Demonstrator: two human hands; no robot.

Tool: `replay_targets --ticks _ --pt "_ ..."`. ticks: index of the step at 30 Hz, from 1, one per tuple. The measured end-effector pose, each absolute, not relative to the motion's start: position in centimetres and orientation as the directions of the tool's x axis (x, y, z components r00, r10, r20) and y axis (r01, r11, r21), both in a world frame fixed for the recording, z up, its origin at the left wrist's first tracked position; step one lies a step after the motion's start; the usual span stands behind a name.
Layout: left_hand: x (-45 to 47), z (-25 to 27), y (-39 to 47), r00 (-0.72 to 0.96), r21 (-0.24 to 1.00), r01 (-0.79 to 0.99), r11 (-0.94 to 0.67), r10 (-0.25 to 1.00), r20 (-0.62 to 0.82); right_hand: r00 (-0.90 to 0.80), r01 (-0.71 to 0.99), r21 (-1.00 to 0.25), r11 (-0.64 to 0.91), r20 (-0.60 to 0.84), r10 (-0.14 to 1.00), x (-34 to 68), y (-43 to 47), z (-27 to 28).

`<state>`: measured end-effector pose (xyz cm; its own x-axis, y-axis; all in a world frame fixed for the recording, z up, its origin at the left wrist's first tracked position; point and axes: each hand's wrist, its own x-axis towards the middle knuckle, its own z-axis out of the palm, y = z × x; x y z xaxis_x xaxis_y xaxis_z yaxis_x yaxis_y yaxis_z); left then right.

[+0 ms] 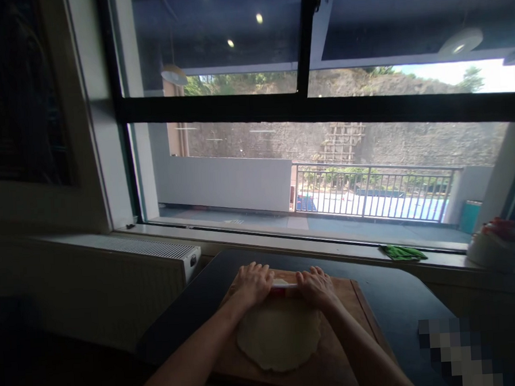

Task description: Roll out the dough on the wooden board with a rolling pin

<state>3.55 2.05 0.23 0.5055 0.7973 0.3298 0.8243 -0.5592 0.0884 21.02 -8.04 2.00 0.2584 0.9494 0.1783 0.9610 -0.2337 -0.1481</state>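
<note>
A round, flat sheet of pale dough (280,338) lies on a wooden board (352,300) in front of me. Across its far part runs a rolling pin (283,285), whose middle shows white with some red below. My left hand (254,282) is over the pin's left part, fingers curled forward around it. On its right part, my right hand (317,285) grips in the same way. Both palms face down, hiding the ends of the pin. Both forearms reach forward on either side of the dough.
The board rests on a dark table (405,300) by a large window. A green cloth (403,253) and a white container with a red top (497,244) sit along the sill. To the left is a white radiator (158,267). A pixelated patch covers the lower right.
</note>
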Motion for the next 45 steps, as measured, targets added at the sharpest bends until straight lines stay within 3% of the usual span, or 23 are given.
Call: replay_targets --ticks 6,13,17,31,35,41,45 --pt "3.9 0.3 2.8 0.533 0.095 0.816 -0.569 0.807 0.255 0.206 0.975 -0.127 -0.183 0.203 0.957 21.3 -7.9 1.7" --pt "0.7 -0.7 -3.4 0.577 0.095 0.758 -0.645 0.732 0.363 0.232 0.97 -0.164 -0.18 0.392 0.89 20.0 -12.4 -1.8" --pt "-0.2 -0.8 -4.6 0.607 0.078 0.724 -0.686 0.686 0.4 0.226 0.972 -0.156 -0.176 0.414 0.882 19.6 -13.6 -2.8" --pt "5.0 0.4 4.4 0.487 0.099 0.852 -0.514 0.848 0.207 0.341 0.927 -0.221 -0.302 0.17 0.924 21.5 -6.3 1.9" --pt "4.2 0.0 2.5 0.511 0.087 0.835 -0.544 0.823 0.248 0.336 0.93 -0.221 -0.292 0.197 0.921 21.0 -7.6 1.2" --pt "0.9 -1.2 -3.7 0.571 0.059 0.772 -0.633 0.732 0.372 0.254 0.958 -0.226 -0.178 0.376 0.891 19.7 -13.4 -1.8" --pt "-1.0 -2.6 -6.1 0.627 0.016 0.703 -0.711 0.63 0.458 0.177 0.972 -0.212 -0.102 0.372 0.911 19.7 -16.5 -3.2"
